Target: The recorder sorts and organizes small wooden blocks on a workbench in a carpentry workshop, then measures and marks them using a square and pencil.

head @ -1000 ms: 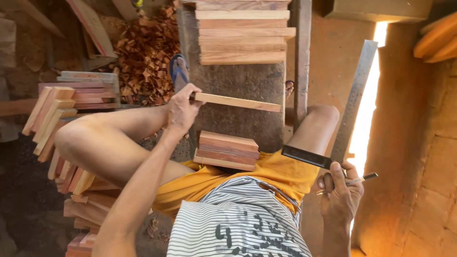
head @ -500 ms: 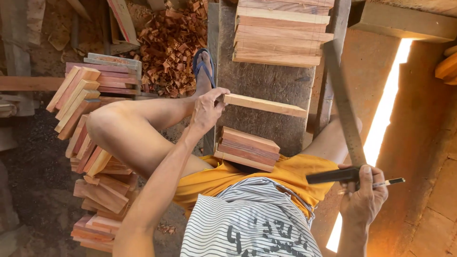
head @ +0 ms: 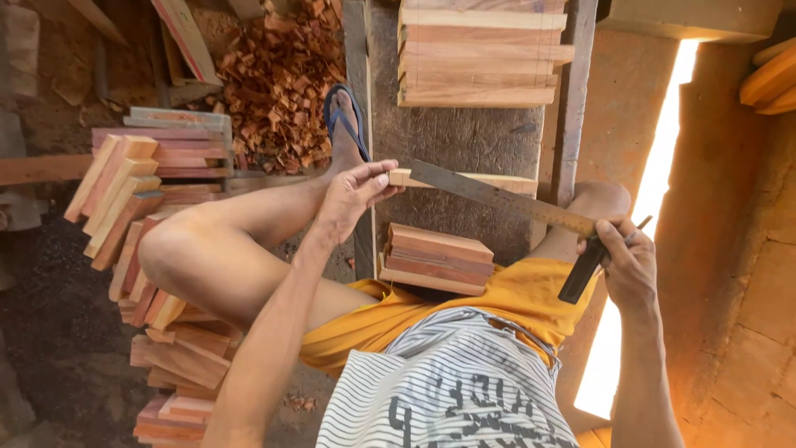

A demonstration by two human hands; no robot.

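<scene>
So, the left hand (head: pixel 352 199) is pinching the near end of a pale, narrow wooden slat (head: pixel 497 180) that lies across a grey weathered plank workbench (head: pixel 456 137); thumb and fingers are closed on that end. The right hand (head: pixel 626 265) is wrapped around the black stock of a steel try square (head: pixel 506 199), with a thin pencil (head: pixel 634 232) tucked in the same fist; the long metal blade runs from the hand at 4 o'clock up toward 10 o'clock and rests over the slat, almost reaching the left fingertips.

What I'd worry about: the blade sits at a slant to the slat, so any line off it could come out crooked; the slat is only held at one end, so pressure from the square could pivot it; juggling pencil and stock in one fist could let either slip.

Just below the slat, at 6 o'clock from it, sits a short stack of reddish wooden blocks (head: pixel 435 257); at 12 o'clock a bigger stack of pale sawn boards (head: pixel 481 54) sits on the bench. A foot in a blue flip-flop sandal (head: pixel 344 116) is propped at the bench's left edge. Over at 9 o'clock, piles of reddish offcut pieces (head: pixel 141 191) lean together; a heap of curled brown wood shavings (head: pixel 278 75) lies at 11 o'clock on the dirt floor; hard sunlight stripes the right side.
</scene>
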